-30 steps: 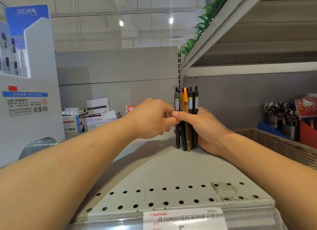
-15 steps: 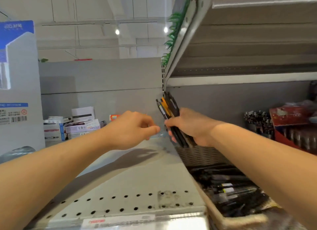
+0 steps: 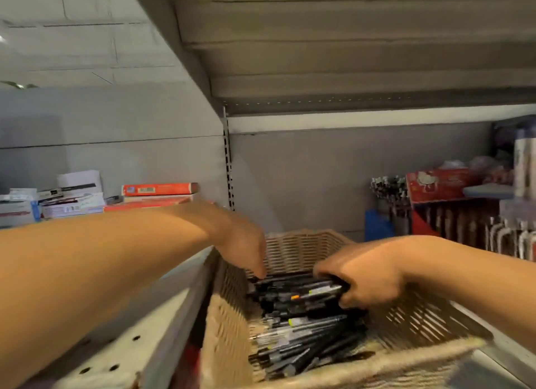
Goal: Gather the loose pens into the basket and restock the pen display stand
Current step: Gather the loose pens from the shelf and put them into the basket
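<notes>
A beige woven basket [image 3: 301, 248] sits on the shelf, holding a pile of several dark pens [image 3: 301, 342]. My right hand [image 3: 368, 275] is inside the basket and grips a bundle of dark pens [image 3: 298, 293] lying sideways just over the pile. My left hand [image 3: 243, 243] reaches down over the basket's left wall, fingers pointing down and touching the left ends of that bundle. The view is blurred by motion.
A perforated grey shelf [image 3: 127, 336] lies to the left of the basket. Stacked red and white boxes [image 3: 156, 193] stand at the back left. A pen display [image 3: 470, 214] with red packaging and hanging pens is at the right. An upper shelf hangs close overhead.
My right hand carried the pen bundle from upright on the grey shelf rightward and down into the basket, turning it sideways. My left hand followed to the basket. The view swung right.
</notes>
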`<state>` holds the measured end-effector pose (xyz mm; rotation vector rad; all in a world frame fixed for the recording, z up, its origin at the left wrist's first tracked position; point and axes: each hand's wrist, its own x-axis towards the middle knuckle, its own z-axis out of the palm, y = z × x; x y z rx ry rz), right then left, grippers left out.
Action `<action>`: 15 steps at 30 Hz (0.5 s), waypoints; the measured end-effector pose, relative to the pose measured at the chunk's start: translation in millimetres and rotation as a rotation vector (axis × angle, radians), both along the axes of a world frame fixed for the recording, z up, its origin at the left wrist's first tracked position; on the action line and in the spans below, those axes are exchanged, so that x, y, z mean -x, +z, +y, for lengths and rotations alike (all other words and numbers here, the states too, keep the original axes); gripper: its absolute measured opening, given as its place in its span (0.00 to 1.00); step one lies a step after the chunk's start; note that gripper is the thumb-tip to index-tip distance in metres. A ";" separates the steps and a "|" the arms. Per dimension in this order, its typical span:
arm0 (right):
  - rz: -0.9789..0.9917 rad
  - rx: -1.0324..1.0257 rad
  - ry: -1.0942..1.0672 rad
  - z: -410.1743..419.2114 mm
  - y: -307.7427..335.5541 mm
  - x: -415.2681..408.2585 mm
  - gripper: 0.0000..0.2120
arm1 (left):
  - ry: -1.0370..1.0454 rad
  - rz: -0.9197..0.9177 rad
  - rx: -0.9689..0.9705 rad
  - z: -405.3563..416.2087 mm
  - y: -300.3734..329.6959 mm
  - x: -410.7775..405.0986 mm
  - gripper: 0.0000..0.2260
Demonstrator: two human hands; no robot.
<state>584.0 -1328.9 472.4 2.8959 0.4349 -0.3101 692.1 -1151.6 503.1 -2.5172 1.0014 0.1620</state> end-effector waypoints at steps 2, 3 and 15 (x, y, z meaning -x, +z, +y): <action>0.031 -0.025 0.077 -3.0 -4.6 1.2 0.12 | -0.010 -0.061 -0.003 -20.9 -4.1 -2.1 0.13; 0.030 -0.055 0.120 -2.9 -7.6 1.5 0.12 | -0.020 -0.086 0.029 -29.5 -7.2 -3.2 0.15; 0.041 -0.221 0.249 16.1 -16.9 13.1 0.26 | -0.018 0.010 0.169 -22.0 -30.2 -24.8 0.24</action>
